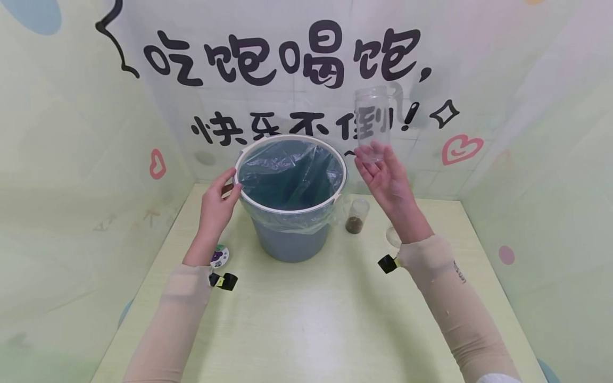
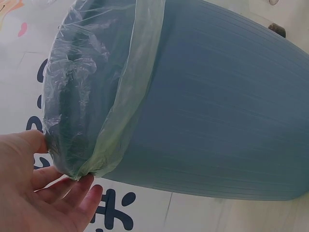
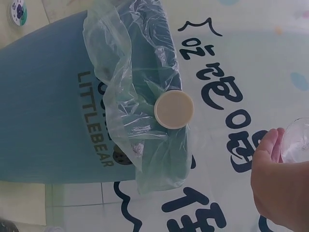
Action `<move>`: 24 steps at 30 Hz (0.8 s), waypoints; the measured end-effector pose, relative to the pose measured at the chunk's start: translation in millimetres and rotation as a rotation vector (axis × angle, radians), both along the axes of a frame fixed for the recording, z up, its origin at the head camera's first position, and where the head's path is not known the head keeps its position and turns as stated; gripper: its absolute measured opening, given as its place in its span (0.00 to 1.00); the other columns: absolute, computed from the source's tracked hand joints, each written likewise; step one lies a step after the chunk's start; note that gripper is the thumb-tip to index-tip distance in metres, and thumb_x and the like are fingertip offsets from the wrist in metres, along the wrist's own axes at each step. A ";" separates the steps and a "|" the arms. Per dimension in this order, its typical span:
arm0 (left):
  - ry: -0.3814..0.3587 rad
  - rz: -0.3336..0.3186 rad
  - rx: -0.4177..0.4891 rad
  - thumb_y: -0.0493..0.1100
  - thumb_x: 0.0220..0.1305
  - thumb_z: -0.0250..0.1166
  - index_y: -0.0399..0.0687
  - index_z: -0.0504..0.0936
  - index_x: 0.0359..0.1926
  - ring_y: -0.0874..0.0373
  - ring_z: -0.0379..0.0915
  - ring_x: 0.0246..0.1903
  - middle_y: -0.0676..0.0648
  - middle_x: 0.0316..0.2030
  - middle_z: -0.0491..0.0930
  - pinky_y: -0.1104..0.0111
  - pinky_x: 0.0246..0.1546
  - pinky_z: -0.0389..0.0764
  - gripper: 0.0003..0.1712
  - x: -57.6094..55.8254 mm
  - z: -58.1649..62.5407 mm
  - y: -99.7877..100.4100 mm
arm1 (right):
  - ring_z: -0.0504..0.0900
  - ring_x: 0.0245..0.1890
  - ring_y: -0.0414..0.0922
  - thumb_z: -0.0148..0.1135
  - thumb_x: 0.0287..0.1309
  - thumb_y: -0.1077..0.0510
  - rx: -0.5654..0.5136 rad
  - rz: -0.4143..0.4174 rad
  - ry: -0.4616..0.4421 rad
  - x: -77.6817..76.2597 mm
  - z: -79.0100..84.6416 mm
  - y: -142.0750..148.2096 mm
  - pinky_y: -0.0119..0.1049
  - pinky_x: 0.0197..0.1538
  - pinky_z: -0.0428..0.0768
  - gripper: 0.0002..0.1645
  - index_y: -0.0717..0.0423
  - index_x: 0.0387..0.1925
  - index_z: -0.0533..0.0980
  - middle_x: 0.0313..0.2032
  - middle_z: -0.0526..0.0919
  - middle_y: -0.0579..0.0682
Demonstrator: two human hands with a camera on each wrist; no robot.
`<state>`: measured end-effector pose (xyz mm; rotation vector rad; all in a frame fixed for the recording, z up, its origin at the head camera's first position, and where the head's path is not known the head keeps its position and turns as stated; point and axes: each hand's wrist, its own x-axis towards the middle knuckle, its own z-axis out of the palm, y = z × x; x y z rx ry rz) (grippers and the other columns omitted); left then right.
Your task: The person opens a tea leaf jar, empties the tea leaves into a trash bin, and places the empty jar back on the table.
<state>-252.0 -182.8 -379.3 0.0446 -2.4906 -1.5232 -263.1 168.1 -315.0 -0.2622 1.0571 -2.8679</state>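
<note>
You've got beige L slv [image 1: 172, 319] & matching R slv [image 1: 445, 306], sm. dark print [image 1: 460, 272] nr R cuff; sm. blk blocks [image 1: 230, 282] w/ yellow bits @ both cuffs; pale cloth [image 1: 498, 378] @ R slv's upper end.

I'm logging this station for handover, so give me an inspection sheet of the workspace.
Surface: pale yellow tabletop, supporting everything not held.
Job's things: blue-grey bin, upright, lined with a translucent bag; clear cup, raised.
Clutter: small jar with brown contents; labelled disc; round item, partly hidden.
Grippers: left hand holds the bin's white rim; right hand holds the clear cup.
Cables: nothing seen.
Surroundings: printed wall sheet with black lettering.
</note>
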 end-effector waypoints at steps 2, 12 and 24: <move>-0.003 0.001 -0.001 0.46 0.74 0.56 0.49 0.64 0.74 0.42 0.67 0.69 0.44 0.75 0.62 0.52 0.68 0.72 0.30 -0.2 -0.4 0.0 | 0.87 0.48 0.49 0.77 0.51 0.51 -0.024 0.004 0.015 0.5 -0.4 1.1 0.36 0.57 0.84 0.25 0.56 0.46 0.77 0.44 0.84 0.54; -0.017 0.005 0.003 0.46 0.74 0.56 0.50 0.64 0.74 0.43 0.67 0.69 0.45 0.75 0.62 0.52 0.68 0.72 0.30 -0.4 -0.7 0.3 | 0.85 0.50 0.50 0.76 0.52 0.52 -0.056 -0.075 0.089 -0.6 -6.7 5.6 0.38 0.56 0.84 0.21 0.53 0.46 0.80 0.44 0.86 0.53; -0.016 0.005 0.006 0.46 0.74 0.56 0.50 0.64 0.74 0.44 0.67 0.69 0.45 0.75 0.62 0.52 0.67 0.72 0.30 -0.9 0.6 0.4 | 0.84 0.51 0.47 0.71 0.55 0.55 0.130 -0.116 0.173 -0.5 -16.5 12.9 0.36 0.56 0.83 0.27 0.51 0.56 0.76 0.47 0.86 0.50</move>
